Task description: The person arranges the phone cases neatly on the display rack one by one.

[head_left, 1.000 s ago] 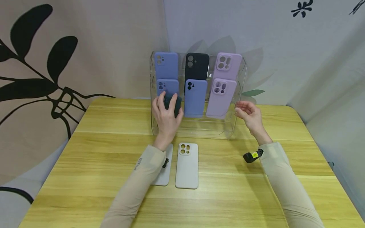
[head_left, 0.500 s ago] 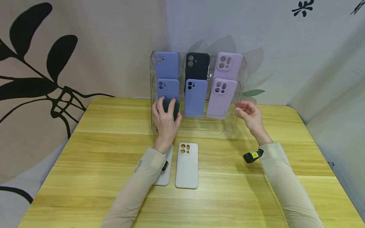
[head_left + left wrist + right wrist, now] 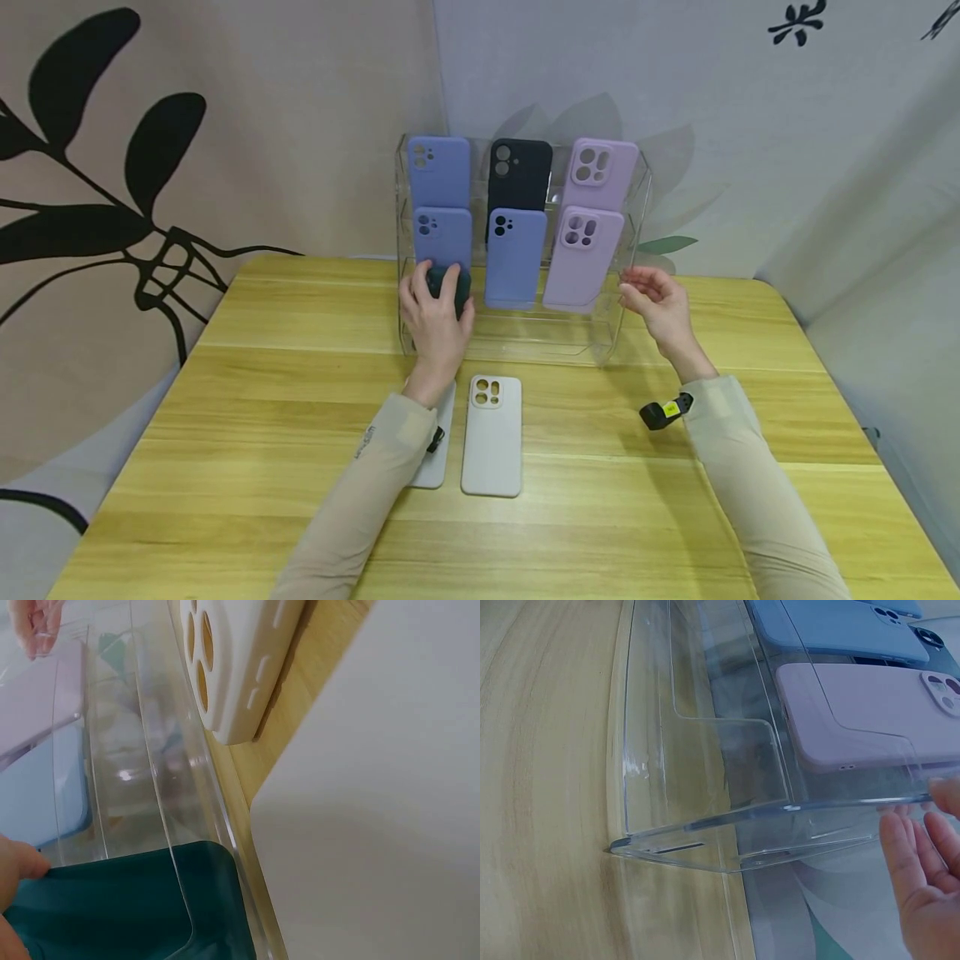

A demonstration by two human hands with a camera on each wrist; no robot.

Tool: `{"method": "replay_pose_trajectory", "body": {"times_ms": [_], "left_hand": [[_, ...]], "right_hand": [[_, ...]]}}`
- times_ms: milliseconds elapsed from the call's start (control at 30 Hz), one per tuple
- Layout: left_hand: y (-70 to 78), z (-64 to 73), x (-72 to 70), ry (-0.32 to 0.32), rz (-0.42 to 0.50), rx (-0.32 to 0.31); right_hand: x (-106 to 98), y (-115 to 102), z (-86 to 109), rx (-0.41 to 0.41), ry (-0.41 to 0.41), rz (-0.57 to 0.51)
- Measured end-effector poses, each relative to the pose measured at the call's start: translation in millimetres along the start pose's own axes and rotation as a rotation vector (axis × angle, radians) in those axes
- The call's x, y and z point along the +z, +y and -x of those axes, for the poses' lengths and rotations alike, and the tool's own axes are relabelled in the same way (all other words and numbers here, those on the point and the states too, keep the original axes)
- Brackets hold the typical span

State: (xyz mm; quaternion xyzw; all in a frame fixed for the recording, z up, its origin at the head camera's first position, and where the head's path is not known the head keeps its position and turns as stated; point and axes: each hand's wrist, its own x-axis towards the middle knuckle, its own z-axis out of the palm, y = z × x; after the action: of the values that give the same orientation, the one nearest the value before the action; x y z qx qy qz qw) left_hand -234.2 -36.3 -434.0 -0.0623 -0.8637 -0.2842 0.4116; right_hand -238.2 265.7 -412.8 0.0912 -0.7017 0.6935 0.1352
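My left hand (image 3: 437,325) grips a dark green phone case (image 3: 120,907) by its sides at the left of the clear stand's (image 3: 543,348) front tier. In the left wrist view, the case's lower end lies behind the clear front lip; fingers hide much of it in the head view. At the stand's right side, my right hand (image 3: 663,310) pinches the clear edge, thumb on one face and fingers on the other. Just behind the green case stands a blue phone case (image 3: 442,235). Another blue case (image 3: 514,262) and a lilac case (image 3: 585,258) share that tier.
On the back tier stand a blue case (image 3: 438,172), a black case (image 3: 519,175) and a lilac case (image 3: 604,173). A white phone case (image 3: 491,446) lies on the wooden table (image 3: 600,517). Another white case (image 3: 433,467) lies partly under the left forearm.
My left hand has lowered the green case toward the front tier, uncovering more of the blue case behind it. My right hand has stayed at the stand's edge.
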Motion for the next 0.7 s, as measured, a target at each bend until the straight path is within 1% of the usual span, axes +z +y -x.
{"method": "replay_pose_trajectory", "body": {"times_ms": [133, 333, 500, 567, 700], "left_hand": [[0.1, 0.3, -0.8, -0.003, 0.003, -0.014], [0.6, 0.8, -0.5, -0.003, 0.022, -0.032], [0.5, 2.1, -1.3, -0.009, 0.015, -0.022], [0.2, 2.5, -2.0, -0.024, -0.001, -0.011], [-0.3, 4.0, -5.9, -0.097, -0.056, -0.001]], "right_hand": [[0.2, 0.4, -0.1, -0.003, 0.005, -0.017], [0.5, 0.0, 0.1, 0.002, 0.010, -0.015], [0.9, -0.9, 0.4, 0.006, 0.008, -0.015], [1.1, -1.1, 0.5, 0.006, 0.009, -0.018], [1.3, -1.3, 0.6, 0.009, 0.008, -0.015]]}}
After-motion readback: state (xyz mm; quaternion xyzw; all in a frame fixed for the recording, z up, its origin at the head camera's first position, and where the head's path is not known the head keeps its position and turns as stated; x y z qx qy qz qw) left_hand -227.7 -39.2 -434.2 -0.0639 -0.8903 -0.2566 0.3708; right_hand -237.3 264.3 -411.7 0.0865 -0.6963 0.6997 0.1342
